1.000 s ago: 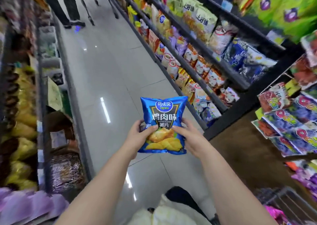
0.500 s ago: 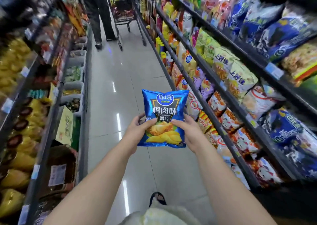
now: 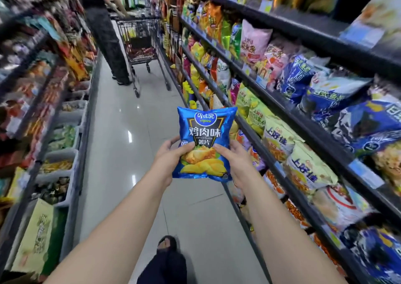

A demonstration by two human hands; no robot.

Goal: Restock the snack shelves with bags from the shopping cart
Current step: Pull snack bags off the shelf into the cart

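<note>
Two hands share one load: the left hand (image 3: 170,157) and the right hand (image 3: 235,161) each grasp a side of a blue chip bag (image 3: 205,132), which is held upright in the air above the aisle floor (image 3: 121,136) with its printed front facing the camera. On the left, the thumb lies across the front of the bag near its lower left edge and the fingers curl round behind, with one fingertip showing just above the thumb. On the right, the thumb presses the front at about the same height and the fingers wrap behind the edge, mostly hidden by the bag. Both grips close on the lower half of the bag, and its top stands free. The bag hangs beside the snack shelves (image 3: 288,109) on the right and rests on none of them; whether it touches the nearest packets cannot be told. Those shelves are packed with rows of packets: pale green bags (image 3: 280,138) just right of the right hand, dark blue bags (image 3: 325,95) higher up, and pink bags (image 3: 253,43) above those. Further down the aisle stands a shopping cart (image 3: 141,43), with another person (image 3: 106,34) beside it, an arm stretched toward its handle. Left-side shelves (image 3: 50,101) of goods line the other side, blurred.
</note>
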